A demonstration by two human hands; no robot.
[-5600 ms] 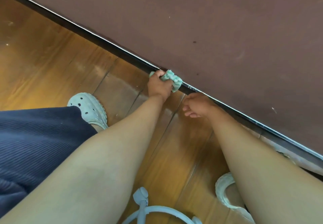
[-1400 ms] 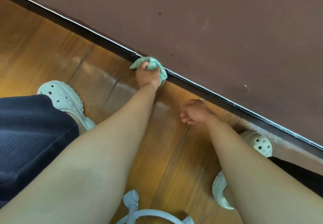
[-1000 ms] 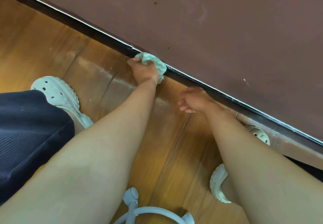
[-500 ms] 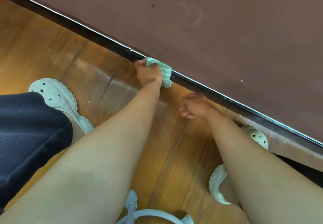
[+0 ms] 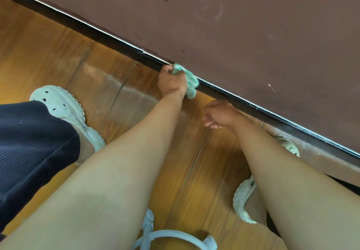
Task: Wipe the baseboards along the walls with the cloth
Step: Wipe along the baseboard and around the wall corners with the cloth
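Change since prior frame: rightward shift of left hand (image 5: 171, 83) and cloth (image 5: 190, 81) along baseboard (image 5: 109, 35), farther from baseboard joint (image 5: 142, 53); right hand (image 5: 220, 113) placed nearly as before.
Left shoe (image 5: 64, 109): pale clog, flat on wood floor (image 5: 48, 54), left of both arms, heel under dark trouser leg (image 5: 29, 152).
Left hand: fingers curled round bunched green cloth, pressing it against baseboard.
Cloth: wadded between left hand and dark baseboard, at foot of brown wall (image 5: 253, 25); loose end hanging floorward, right of wrist.
Right hand: fingers loosely curled, nothing held; right of cloth, apart from it, near baseboard. Floor contact: cannot tell.
Right shoe (image 5: 241, 201): pale clog, middle hidden behind right forearm, toe near baseboard.
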